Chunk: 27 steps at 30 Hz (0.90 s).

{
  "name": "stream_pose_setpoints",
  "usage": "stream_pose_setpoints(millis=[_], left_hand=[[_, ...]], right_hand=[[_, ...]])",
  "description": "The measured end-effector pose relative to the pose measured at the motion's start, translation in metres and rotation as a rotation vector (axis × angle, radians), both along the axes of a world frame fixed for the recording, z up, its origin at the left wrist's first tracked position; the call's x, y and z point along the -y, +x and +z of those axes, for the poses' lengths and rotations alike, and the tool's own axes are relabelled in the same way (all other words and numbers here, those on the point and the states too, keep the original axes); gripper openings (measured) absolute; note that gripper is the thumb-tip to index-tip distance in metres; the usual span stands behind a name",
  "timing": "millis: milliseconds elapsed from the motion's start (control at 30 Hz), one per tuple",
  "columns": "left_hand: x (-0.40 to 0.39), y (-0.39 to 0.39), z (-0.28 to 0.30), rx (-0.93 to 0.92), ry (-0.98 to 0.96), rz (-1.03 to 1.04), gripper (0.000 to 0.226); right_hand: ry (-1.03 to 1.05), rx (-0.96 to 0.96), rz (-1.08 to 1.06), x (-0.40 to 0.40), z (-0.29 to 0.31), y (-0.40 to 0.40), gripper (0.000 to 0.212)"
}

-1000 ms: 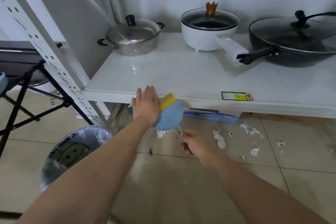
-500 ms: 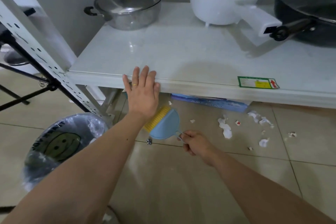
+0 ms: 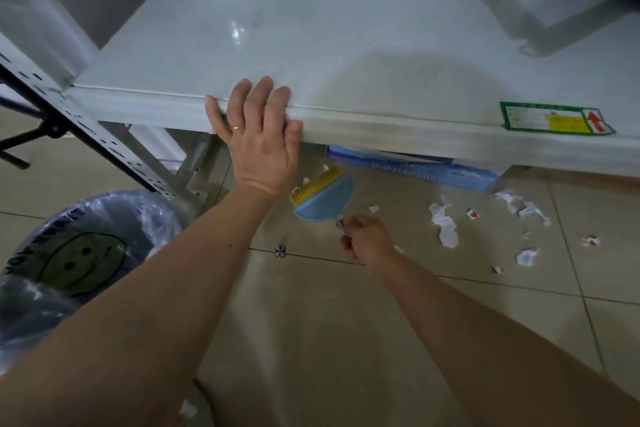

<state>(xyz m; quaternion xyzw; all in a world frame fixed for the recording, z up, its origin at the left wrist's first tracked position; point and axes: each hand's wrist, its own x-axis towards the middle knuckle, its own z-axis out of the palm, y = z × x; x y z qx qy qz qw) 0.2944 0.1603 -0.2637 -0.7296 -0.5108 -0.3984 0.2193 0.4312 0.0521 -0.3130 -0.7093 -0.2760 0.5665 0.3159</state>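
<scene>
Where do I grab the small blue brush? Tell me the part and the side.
Take the blue brush by its thin handle at the rounded back, coming from the near side, as the right hand does. The yellow bristles point away toward the shelf, so that end is free to sweep.
</scene>
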Motion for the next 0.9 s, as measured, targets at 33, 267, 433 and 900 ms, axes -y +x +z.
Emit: stream_pose_setpoints(millis=[33,267,433,900], left_hand=[[-0.002,0.000,-0.003,0.010,0.021,-0.004,0.042],[-0.016,0.004,-0.011,0.064,0.182,0.009,0.044],[-0.025,0.007,-0.017,0.116,0.277,0.014,0.045],[-0.035,0.015,-0.024,0.223,0.408,0.022,0.046]], right_hand=[[-0.012,-0.015,-0.037,-0.003,-0.006,-0.001,0.023],[-0.009,-0.113,-0.178,-0.023,-0.046,-0.005,0.007],[-0.013,-0.061,-0.152,-0.049,-0.079,-0.017,0.011],[0.020,0.363,0.301,-0.101,-0.115,-0.056,0.046]])
